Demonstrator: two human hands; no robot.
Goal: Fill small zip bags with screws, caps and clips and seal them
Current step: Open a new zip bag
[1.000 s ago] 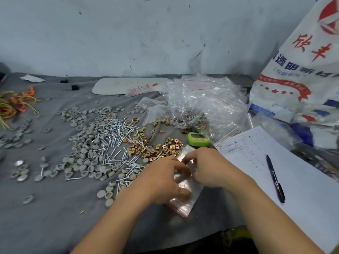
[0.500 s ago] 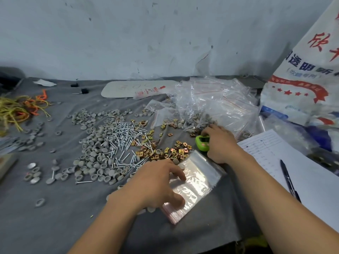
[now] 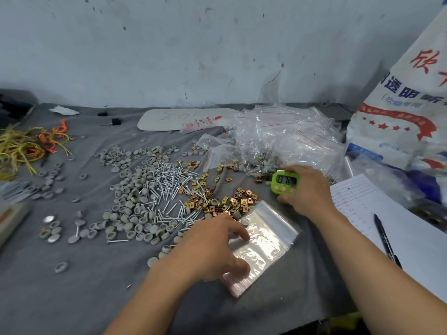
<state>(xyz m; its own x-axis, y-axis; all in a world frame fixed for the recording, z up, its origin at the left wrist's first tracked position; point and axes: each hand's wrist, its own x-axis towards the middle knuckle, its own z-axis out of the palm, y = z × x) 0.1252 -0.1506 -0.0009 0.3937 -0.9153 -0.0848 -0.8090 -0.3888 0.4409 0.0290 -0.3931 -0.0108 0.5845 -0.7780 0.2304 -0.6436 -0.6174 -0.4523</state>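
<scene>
A stack of empty small zip bags (image 3: 264, 240) lies flat on the grey cloth near the front. My left hand (image 3: 212, 245) rests on the stack's left side, thumb and fingers spread over the plastic. My right hand (image 3: 306, 187) holds a green digital timer (image 3: 283, 182) just behind the bags, thumb under it and fingers curled over its right end. Silver screws (image 3: 167, 184), grey caps (image 3: 131, 187) and brass clips (image 3: 217, 201) lie in loose piles left of and behind the bags.
A heap of filled clear bags (image 3: 285, 141) sits at the back right, with a large printed sack (image 3: 401, 112) beyond it. A paper sheet (image 3: 396, 228) with a black pen (image 3: 384, 235) lies at the right. Yellow and orange ties (image 3: 29, 146) lie far left.
My right hand left the zip bags, reached back right and took hold of the green timer. The bags now lie flat under my left hand. The view shifted slightly.
</scene>
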